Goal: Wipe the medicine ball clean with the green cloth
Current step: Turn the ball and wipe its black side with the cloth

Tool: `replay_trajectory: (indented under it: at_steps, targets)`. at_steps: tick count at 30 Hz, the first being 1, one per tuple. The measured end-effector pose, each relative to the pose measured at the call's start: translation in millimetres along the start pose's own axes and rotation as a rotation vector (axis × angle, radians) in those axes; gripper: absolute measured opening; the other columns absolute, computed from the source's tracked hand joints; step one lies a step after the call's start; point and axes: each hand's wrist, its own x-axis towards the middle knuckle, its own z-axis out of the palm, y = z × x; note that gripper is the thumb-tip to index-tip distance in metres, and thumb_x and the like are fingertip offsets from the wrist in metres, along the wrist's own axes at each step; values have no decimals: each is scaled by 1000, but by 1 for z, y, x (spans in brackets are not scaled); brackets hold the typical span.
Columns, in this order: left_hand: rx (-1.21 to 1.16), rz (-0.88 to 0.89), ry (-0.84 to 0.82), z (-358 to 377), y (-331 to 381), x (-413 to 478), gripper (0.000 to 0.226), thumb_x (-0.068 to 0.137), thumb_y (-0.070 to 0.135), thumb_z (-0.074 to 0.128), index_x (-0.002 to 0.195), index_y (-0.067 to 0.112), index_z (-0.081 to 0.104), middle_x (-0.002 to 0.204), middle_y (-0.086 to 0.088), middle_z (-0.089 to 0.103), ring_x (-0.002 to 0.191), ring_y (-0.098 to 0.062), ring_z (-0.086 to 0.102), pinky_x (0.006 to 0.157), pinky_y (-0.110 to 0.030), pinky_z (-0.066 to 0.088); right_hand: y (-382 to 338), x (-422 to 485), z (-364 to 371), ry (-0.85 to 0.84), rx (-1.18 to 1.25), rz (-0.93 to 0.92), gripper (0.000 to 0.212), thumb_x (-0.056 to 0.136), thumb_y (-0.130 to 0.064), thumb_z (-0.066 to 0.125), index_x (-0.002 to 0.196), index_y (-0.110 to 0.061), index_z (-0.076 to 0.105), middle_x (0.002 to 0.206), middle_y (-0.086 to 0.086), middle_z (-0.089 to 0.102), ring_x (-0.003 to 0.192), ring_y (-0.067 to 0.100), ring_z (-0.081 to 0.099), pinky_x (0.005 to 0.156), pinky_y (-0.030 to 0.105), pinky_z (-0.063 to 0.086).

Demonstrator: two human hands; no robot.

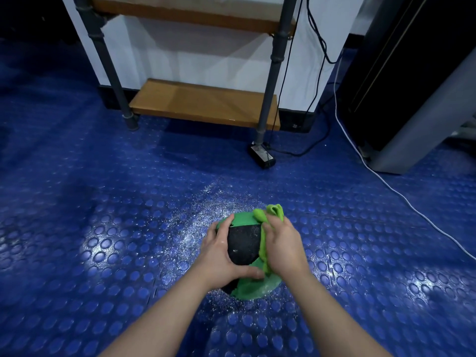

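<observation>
**Item 1, one.** Round green-and-black textured medicine ball, on the floor in the lower middle of the view, between the two forearms. As a sphere it has no long axis. Its black panel faces up toward the camera, with green panels at the far top and the near bottom.

**Item 2, one.** Crumpled bright green cloth, drawn into a strip against the ball's right side. Its long axis runs from far to near. The bunched end sticks up past the far rim of the ball and the other end lies on the near green panel.

**Item 3, two hands.**
- The left hand clasps the ball's left side, fingers curved round it and thumb laid across the near face.
- The right hand grasps the cloth and presses it to the ball, fingers curled over the fabric.

**Item 4, one.** Blue rubber floor with raised round studs. White speckled powder is scattered on it around the ball.

**Item 5, one.** Shelf unit with two brown wooden boards and two grey metal pipe posts in view, standing against a white wall.

**Item 6, one.** Small black box at the foot of the right post, with black cables leading to it.

**Item 7, one.** White cable, trailing across the floor on the right.
</observation>
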Motion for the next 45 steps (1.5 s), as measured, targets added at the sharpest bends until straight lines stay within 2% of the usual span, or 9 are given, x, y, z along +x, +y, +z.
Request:
replay_trajectory:
  at_steps: [3, 10, 17, 22, 26, 30, 38, 40, 45]
  targets:
    - [14, -2, -8, -2, 2, 5, 140, 29, 73, 75, 147, 52, 3, 153, 12, 8, 141, -23, 25, 116, -43, 29, -8, -29, 11, 32, 0, -201, 34, 97, -12, 45, 128, -15, 59, 147, 0, 39, 134, 16, 39, 104, 15, 27]
    - [45, 38, -69, -6, -3, 1, 143, 23, 83, 77, 141, 61, -1, 154, 19, 1, 145, -21, 18, 117, -46, 29, 47, -34, -15, -84, -135, -564, 31, 88, -15, 46, 112, -15, 66, 133, 10, 55, 123, 16, 45, 104, 12, 33]
    - [-28, 32, -55, -11, -7, 0, 148, 23, 82, 79, 148, 52, 5, 152, 19, 5, 143, -18, 20, 119, -44, 26, 103, -18, -37, -51, -134, -61, 38, 93, -8, 55, 124, -27, 61, 129, 8, 59, 114, 29, 58, 82, 19, 37]
    - [44, 39, -52, -6, -2, 1, 145, 23, 85, 75, 145, 55, 1, 150, 21, 6, 142, -20, 22, 116, -47, 30, 44, -11, -29, 18, 20, -214, 35, 94, -12, 55, 127, -22, 61, 135, 1, 54, 125, 17, 48, 94, 3, 27]
    - [56, 48, -28, -4, -2, 2, 146, 25, 80, 77, 148, 50, 3, 152, 15, 7, 142, -20, 23, 116, -44, 30, 9, -13, -8, -224, -83, -311, 56, 91, -57, 40, 142, -33, 40, 154, 0, 26, 145, 12, 13, 117, 26, 15]
    - [71, 31, 1, 3, -1, -3, 143, 24, 81, 75, 143, 60, -2, 158, 14, -2, 147, -21, 12, 118, -46, 27, 10, 0, -8, -209, -21, -153, 44, 98, -44, 39, 141, -33, 42, 153, -2, 30, 143, 11, 21, 112, 29, 25]
    - [97, 27, 3, 6, 11, -3, 139, 30, 76, 78, 144, 59, 0, 160, 9, -4, 148, -24, 9, 119, -46, 22, 7, 24, -9, -82, 6, 94, 33, 98, -38, 43, 115, -20, 65, 102, 7, 66, 100, 26, 56, 74, 28, 44]
    - [114, 32, -9, 7, 13, -5, 137, 34, 72, 82, 142, 62, -1, 160, 11, -7, 148, -23, 6, 120, -46, 21, 10, 32, -13, -94, 13, 183, 33, 99, -37, 42, 96, -15, 66, 77, 3, 59, 76, 23, 53, 57, 28, 36]
    - [117, 75, -33, 5, 5, -9, 135, 36, 69, 86, 139, 66, -1, 159, 15, -11, 148, -19, 3, 120, -43, 19, 27, 46, -12, -87, 51, 324, 33, 97, -34, 46, 70, -18, 56, 63, 0, 50, 74, 24, 48, 58, 30, 32]
